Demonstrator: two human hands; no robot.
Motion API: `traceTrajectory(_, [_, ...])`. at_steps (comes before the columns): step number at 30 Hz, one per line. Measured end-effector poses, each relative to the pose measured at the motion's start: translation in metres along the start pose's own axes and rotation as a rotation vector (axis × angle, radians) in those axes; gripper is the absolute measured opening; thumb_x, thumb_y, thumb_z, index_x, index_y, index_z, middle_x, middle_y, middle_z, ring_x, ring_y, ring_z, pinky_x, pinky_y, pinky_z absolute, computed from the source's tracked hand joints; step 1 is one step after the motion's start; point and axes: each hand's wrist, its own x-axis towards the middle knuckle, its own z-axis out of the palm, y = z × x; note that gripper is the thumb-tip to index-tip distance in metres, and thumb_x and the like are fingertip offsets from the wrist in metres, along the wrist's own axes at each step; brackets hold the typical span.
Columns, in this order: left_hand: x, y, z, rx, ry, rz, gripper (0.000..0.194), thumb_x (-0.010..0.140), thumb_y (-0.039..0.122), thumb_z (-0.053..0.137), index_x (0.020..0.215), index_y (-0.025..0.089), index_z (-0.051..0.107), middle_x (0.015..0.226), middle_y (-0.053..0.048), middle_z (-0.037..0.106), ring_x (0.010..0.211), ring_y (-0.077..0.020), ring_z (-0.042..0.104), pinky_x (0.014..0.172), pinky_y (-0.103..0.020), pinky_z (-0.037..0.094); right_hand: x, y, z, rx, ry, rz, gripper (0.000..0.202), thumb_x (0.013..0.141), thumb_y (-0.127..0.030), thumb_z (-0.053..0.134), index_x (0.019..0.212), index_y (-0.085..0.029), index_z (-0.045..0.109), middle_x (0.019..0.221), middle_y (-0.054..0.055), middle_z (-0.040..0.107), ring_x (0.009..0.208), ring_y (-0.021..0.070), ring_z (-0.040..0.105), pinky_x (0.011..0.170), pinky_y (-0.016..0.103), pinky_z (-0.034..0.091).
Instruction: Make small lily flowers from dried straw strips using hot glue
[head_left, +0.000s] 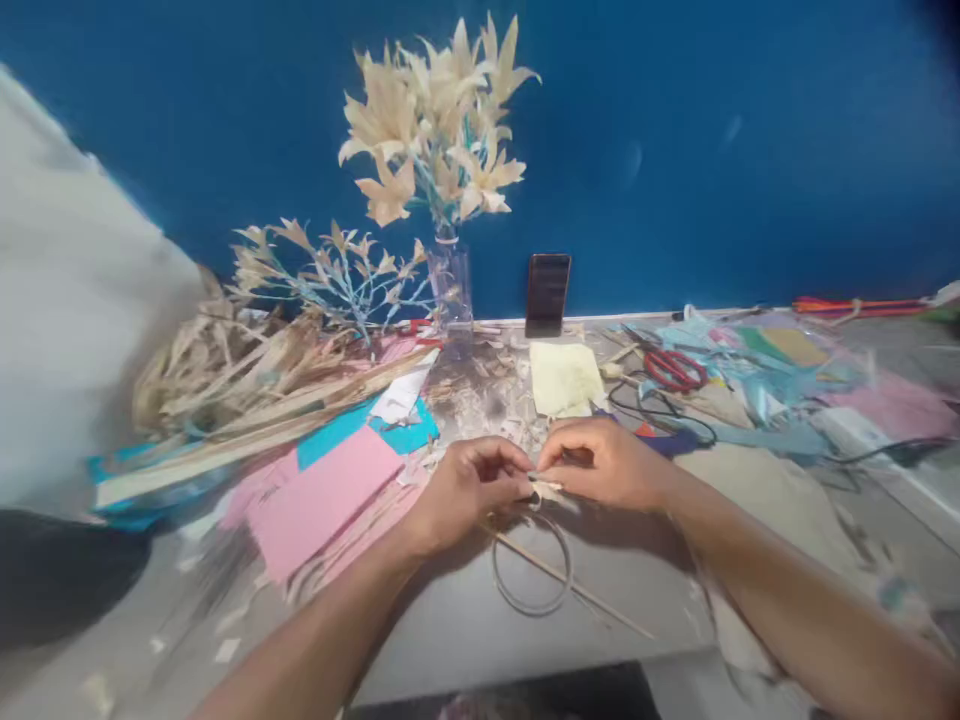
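Observation:
My left hand and my right hand meet at the front middle of the table, fingertips almost touching. Both pinch a small cream petal-like piece with a thin dark part between the fingertips; its exact form is too small and blurred to tell. Just below the fingers is a pale ring, which looks like coiled wire or tape; whether it hangs from the fingers or rests on the table I cannot tell. A thin wooden stick passes slantwise by the ring, its upper end near my left hand.
Cream artificial flowers stand in a clear vase against the blue wall. A phone leans nearby. Dried husks and pink paper lie left. A yellow sheet, red-handled scissors and blue scraps lie beyond and right.

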Motion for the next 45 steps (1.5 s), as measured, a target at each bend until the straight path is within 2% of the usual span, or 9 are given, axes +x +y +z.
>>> traceTrajectory(7, [-0.004, 0.004, 0.002, 0.096, 0.016, -0.001, 0.01, 0.071, 0.017, 0.078, 0.079, 0.012, 0.073, 0.067, -0.004, 0.069, 0.059, -0.0123, 0.061, 0.058, -0.025, 0.046, 0.0, 0.001, -0.004, 0.055, -0.044, 0.042, 0.007, 0.078, -0.017, 0.067, 0.075, -0.017, 0.073, 0.07, -0.002, 0.064, 0.055, 0.0079, 0.046, 0.052, 0.02, 0.034])
traceTrajectory(13, [-0.002, 0.004, 0.0, 0.104, 0.052, -0.009, 0.011, 0.071, 0.02, 0.079, 0.076, 0.012, 0.072, 0.063, -0.004, 0.068, 0.053, -0.0106, 0.057, 0.053, -0.023, 0.043, 0.001, 0.001, -0.005, 0.269, 0.028, 0.114, 0.011, 0.08, -0.023, 0.067, 0.085, -0.016, 0.074, 0.067, 0.0, 0.065, 0.058, 0.0107, 0.051, 0.053, 0.021, 0.037])
traceTrajectory(17, [0.0, 0.003, -0.005, -0.025, 0.09, -0.043, 0.017, 0.067, 0.023, 0.083, 0.073, 0.012, 0.071, 0.054, 0.0, 0.062, 0.047, -0.0081, 0.052, 0.049, -0.02, 0.037, 0.005, 0.012, -0.003, 0.505, 0.144, 0.122, 0.017, 0.083, -0.029, 0.066, 0.09, -0.015, 0.072, 0.082, 0.005, 0.072, 0.063, 0.0116, 0.056, 0.057, 0.023, 0.04])
traceTrajectory(21, [0.001, 0.005, -0.006, -0.195, 0.045, -0.112, 0.025, 0.063, 0.027, 0.087, 0.073, 0.013, 0.069, 0.051, 0.0, 0.061, 0.044, -0.008, 0.051, 0.049, -0.021, 0.038, 0.007, 0.02, 0.002, 0.64, 0.132, 0.154, 0.018, 0.081, -0.03, 0.068, 0.089, -0.014, 0.072, 0.079, 0.005, 0.072, 0.056, 0.0089, 0.05, 0.053, 0.021, 0.037])
traceTrajectory(29, [0.0, 0.006, -0.005, -0.241, 0.024, -0.109, 0.026, 0.062, 0.027, 0.088, 0.072, 0.012, 0.069, 0.052, -0.001, 0.062, 0.045, -0.0076, 0.052, 0.05, -0.02, 0.038, 0.005, 0.007, 0.011, 0.631, 0.041, 0.164, 0.018, 0.077, -0.028, 0.071, 0.085, -0.013, 0.07, 0.074, 0.002, 0.065, 0.066, 0.0115, 0.054, 0.062, 0.023, 0.04])
traceTrajectory(36, [0.001, 0.002, -0.006, -0.216, 0.004, -0.117, 0.023, 0.064, 0.025, 0.087, 0.073, 0.012, 0.07, 0.058, -0.001, 0.063, 0.046, -0.0069, 0.052, 0.05, -0.02, 0.037, 0.004, 0.008, 0.015, 0.577, 0.054, 0.142, 0.017, 0.078, -0.03, 0.07, 0.08, -0.013, 0.069, 0.068, -0.001, 0.059, 0.062, 0.0103, 0.049, 0.058, 0.022, 0.036])
traceTrajectory(40, [0.002, 0.002, -0.005, -0.229, -0.008, -0.116, 0.024, 0.062, 0.024, 0.088, 0.075, 0.013, 0.071, 0.064, -0.002, 0.065, 0.047, -0.0062, 0.051, 0.05, -0.019, 0.036, 0.005, 0.005, 0.016, 0.577, 0.062, 0.133, 0.013, 0.078, -0.026, 0.069, 0.079, -0.013, 0.069, 0.07, -0.001, 0.061, 0.063, 0.0104, 0.05, 0.06, 0.022, 0.038])
traceTrajectory(45, [0.001, 0.003, -0.005, -0.231, -0.013, -0.131, 0.023, 0.063, 0.025, 0.088, 0.071, 0.012, 0.07, 0.061, -0.002, 0.064, 0.046, -0.006, 0.05, 0.051, -0.02, 0.038, 0.005, 0.002, 0.016, 0.573, 0.051, 0.101, 0.012, 0.079, -0.025, 0.068, 0.077, -0.013, 0.068, 0.066, -0.002, 0.06, 0.061, 0.0095, 0.049, 0.059, 0.021, 0.038])
